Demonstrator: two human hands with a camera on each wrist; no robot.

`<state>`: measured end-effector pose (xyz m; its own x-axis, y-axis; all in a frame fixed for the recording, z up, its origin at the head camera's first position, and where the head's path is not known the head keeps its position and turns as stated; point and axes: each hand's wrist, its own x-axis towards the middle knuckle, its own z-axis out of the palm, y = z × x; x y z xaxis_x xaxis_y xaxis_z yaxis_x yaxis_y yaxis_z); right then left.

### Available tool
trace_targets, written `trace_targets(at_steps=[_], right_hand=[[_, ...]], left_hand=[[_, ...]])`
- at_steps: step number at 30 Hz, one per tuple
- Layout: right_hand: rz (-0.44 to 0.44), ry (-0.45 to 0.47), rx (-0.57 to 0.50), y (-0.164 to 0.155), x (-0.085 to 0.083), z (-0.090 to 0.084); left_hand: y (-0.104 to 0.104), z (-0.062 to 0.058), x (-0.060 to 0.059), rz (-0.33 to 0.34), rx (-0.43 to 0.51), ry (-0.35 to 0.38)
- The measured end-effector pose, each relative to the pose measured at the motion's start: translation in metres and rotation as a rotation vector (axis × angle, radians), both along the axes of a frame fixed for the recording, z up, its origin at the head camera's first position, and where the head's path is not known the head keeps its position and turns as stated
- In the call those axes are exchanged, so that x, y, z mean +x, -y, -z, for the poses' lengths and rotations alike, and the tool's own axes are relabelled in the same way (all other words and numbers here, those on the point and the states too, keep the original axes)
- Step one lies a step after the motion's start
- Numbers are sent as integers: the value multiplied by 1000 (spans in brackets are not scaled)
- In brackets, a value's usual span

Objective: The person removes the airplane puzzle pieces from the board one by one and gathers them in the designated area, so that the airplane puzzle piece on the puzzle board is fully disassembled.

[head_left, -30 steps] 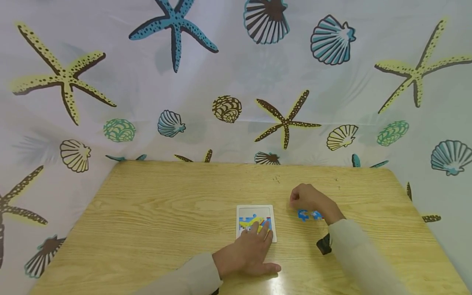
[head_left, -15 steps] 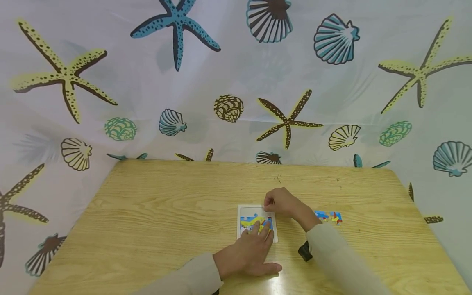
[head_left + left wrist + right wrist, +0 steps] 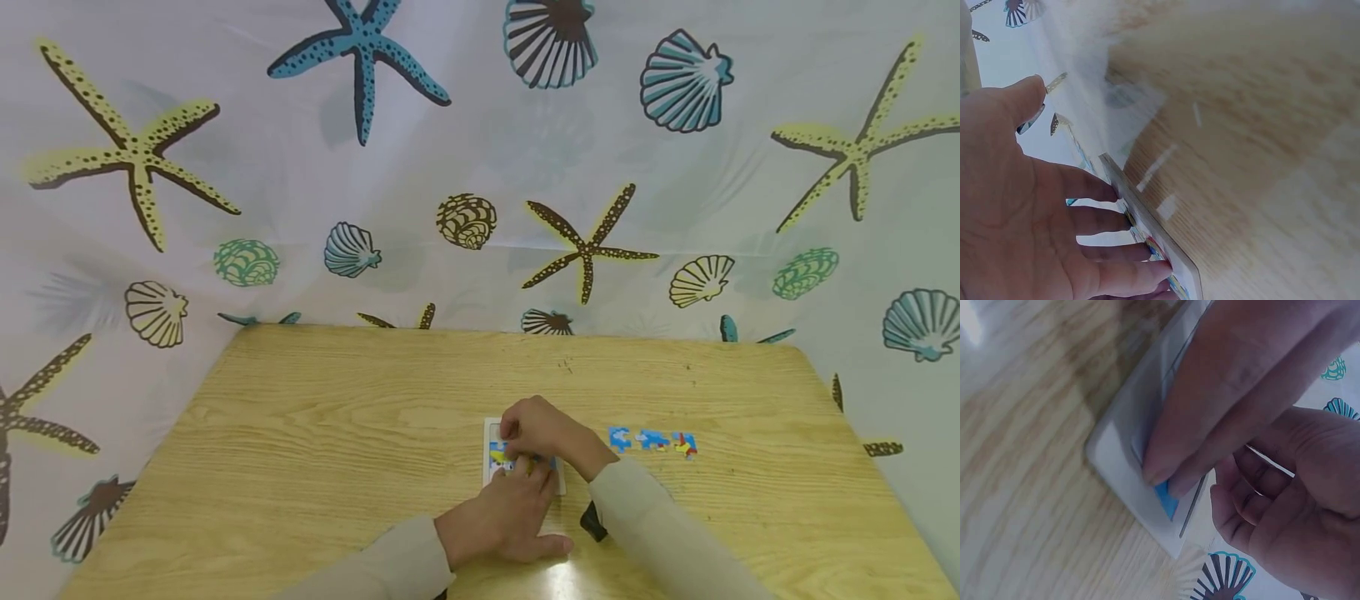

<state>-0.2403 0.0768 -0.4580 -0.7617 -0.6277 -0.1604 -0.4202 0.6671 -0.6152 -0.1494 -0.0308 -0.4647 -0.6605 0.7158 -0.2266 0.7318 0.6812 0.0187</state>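
- The counter (image 3: pixel 300 433) is one wooden top backed by a sea-print curtain (image 3: pixel 480 167); all the work sits toward its near edge, a little right of the middle.
- One white puzzle tray (image 3: pixel 489 433) lies flat there. I would keep my left hand (image 3: pixel 510 521) just as it is, fingers straight and pressing the tray's near half so it cannot slide.
- My right hand (image 3: pixel 536 429) is over the tray's far part, its grip pinching one blue piece (image 3: pixel 1166 497) with fingertips (image 3: pixel 1157 469) against the board near a corner (the wrist view shows this best). To seat it well, I judge I should lower it flat, match the knobs, and press rather than shove sideways.
- Loose pieces (image 3: pixel 651 440) lie in a row on the counter, right of the tray and apart from it: I count three, two blue and one with red and yellow.
- Two hands, two pale sleeves.
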Motion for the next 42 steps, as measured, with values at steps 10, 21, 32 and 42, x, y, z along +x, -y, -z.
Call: trace_targets(at_steps=[10, 21, 32, 42], right_hand=[[-7, 12, 45, 13, 2, 1], [2, 20, 67, 13, 1, 2], [-24, -6, 62, 11, 0, 1], [-52, -21, -13, 5, -1, -3]], left_hand=[[2, 2, 0, 27, 3, -23], [1, 0, 1, 20, 6, -4], [0, 1, 1, 0, -8, 3], [-1, 1, 0, -5, -3, -18]])
